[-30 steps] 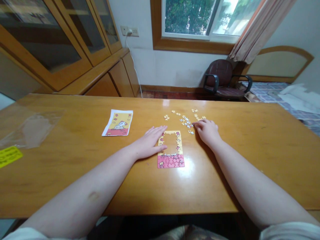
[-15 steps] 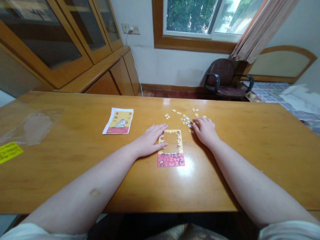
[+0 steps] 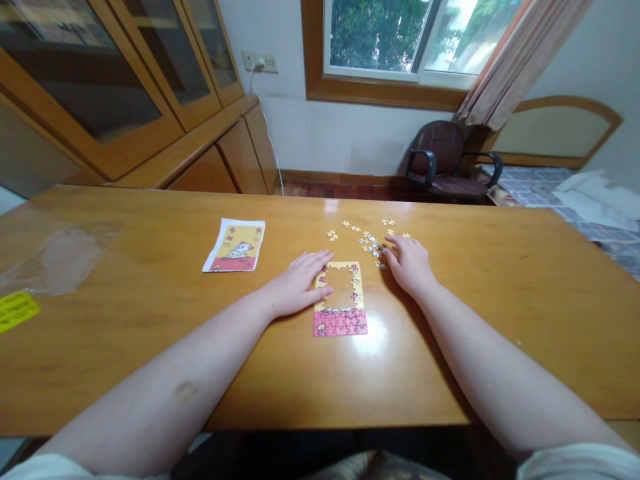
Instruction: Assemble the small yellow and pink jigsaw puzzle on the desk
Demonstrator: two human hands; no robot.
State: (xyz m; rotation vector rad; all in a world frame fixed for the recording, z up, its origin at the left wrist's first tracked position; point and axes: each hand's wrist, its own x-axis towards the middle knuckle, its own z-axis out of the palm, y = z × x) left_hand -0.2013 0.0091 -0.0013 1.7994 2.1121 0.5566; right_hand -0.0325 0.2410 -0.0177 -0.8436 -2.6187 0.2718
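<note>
A jigsaw puzzle (image 3: pixel 340 323) lies on the table with its border and pink lower rows joined and a gap in its middle. My left hand (image 3: pixel 300 285) rests open over its left edge, fingers stretched out and thumb at the gap. To the upper right, my right hand (image 3: pixel 409 261) is by the loose puzzle pieces (image 3: pixel 370 244), fingers bent and apart, fingertips at the right side of the pile. No piece shows in its fingers. The pieces are yellow, white and blue.
A picture card (image 3: pixel 235 247) with a white animal lies left of the puzzle. Further left are a clear plastic bag (image 3: pixel 70 257) and a yellow label (image 3: pixel 17 311). Beyond the wooden table (image 3: pixel 175 320) stands an office chair (image 3: pixel 445 160).
My right fingers have spread slightly and lifted a little at the pile's edge. My left hand stays on the puzzle. The whole view has shifted slightly.
</note>
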